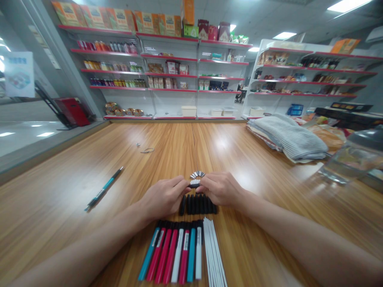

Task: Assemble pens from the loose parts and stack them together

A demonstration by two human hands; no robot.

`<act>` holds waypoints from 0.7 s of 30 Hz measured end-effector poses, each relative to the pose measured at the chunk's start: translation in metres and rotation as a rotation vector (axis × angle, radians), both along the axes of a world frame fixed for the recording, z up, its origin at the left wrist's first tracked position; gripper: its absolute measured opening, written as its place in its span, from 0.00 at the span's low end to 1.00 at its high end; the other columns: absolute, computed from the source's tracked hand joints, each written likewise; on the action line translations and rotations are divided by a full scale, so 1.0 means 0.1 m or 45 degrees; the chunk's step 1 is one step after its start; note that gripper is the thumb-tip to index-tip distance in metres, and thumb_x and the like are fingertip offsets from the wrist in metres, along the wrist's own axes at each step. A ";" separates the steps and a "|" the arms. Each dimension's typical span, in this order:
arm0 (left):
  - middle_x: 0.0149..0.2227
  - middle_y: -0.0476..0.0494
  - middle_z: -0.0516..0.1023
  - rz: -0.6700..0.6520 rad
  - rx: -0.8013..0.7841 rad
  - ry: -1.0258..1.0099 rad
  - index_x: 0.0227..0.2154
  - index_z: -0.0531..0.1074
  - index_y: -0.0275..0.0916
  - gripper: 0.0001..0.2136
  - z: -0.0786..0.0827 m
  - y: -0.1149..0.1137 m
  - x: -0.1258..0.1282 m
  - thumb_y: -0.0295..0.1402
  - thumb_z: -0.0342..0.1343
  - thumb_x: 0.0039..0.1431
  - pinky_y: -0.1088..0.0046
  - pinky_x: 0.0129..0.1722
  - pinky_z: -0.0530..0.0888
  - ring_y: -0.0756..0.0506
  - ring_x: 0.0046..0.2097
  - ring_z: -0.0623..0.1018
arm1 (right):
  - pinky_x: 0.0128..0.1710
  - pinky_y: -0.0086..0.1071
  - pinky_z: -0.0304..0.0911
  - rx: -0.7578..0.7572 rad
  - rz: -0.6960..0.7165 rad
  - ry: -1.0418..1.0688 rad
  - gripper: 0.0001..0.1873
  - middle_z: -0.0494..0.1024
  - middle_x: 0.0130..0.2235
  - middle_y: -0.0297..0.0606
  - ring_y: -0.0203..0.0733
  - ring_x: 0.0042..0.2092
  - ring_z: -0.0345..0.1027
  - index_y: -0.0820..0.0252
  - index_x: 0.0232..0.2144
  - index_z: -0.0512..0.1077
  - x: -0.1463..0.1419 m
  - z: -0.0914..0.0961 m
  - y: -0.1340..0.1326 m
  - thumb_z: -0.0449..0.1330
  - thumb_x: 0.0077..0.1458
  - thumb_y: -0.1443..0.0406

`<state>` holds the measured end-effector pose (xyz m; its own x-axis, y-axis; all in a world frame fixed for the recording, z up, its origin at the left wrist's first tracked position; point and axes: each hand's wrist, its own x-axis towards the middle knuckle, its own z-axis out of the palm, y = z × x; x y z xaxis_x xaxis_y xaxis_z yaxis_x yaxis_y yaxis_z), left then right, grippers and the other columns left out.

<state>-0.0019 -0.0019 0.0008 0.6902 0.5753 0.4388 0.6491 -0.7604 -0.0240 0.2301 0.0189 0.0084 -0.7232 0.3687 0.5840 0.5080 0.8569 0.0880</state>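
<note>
My left hand (164,196) and my right hand (220,188) meet at the middle of the wooden table (269,187), both pinching a small black and white pen part (194,183) between their fingertips. Just behind it lies a fan of small silver metal pieces (197,174). Under my hands sits a row of black pen caps (197,204). Nearer to me lie several pen barrels (175,251) in teal, red and white, side by side, with a bundle of thin white refills (213,249) to their right.
A whole teal pen (103,189) lies alone at the left. A small metal ring and bits (146,150) rest farther back. Folded striped cloths (289,137) and a clear container (353,157) stand at the right. Shop shelves (167,71) line the back wall.
</note>
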 end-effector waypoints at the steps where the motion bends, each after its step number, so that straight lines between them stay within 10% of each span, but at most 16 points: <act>1: 0.28 0.47 0.66 -0.009 -0.002 -0.007 0.32 0.66 0.37 0.09 0.00 0.00 0.00 0.31 0.43 0.65 0.74 0.25 0.63 0.50 0.27 0.66 | 0.25 0.29 0.45 0.006 0.011 0.003 0.16 0.71 0.24 0.33 0.32 0.26 0.62 0.61 0.24 0.64 0.00 0.00 0.00 0.50 0.64 0.62; 12: 0.26 0.46 0.68 0.080 -0.138 -0.395 0.27 0.68 0.37 0.12 0.06 0.04 0.00 0.33 0.44 0.64 0.73 0.30 0.65 0.49 0.29 0.67 | 0.24 0.30 0.42 0.064 -0.148 0.148 0.17 0.68 0.21 0.32 0.31 0.23 0.57 0.61 0.21 0.63 0.04 0.00 0.01 0.50 0.62 0.64; 16: 0.21 0.49 0.66 0.371 -0.584 -0.969 0.23 0.68 0.36 0.17 -0.01 0.19 -0.11 0.42 0.46 0.62 0.76 0.24 0.62 0.50 0.24 0.66 | 0.24 0.31 0.42 0.113 -0.267 0.241 0.20 0.65 0.19 0.32 0.32 0.21 0.54 0.61 0.19 0.60 0.10 -0.01 0.08 0.50 0.63 0.62; 21: 0.19 0.51 0.62 0.256 -1.261 -1.491 0.22 0.65 0.35 0.19 -0.10 0.31 -0.19 0.47 0.50 0.58 0.80 0.17 0.54 0.54 0.19 0.61 | 0.24 0.31 0.41 0.132 -0.306 0.261 0.20 0.63 0.19 0.32 0.33 0.21 0.52 0.60 0.19 0.59 0.16 -0.03 0.13 0.49 0.63 0.62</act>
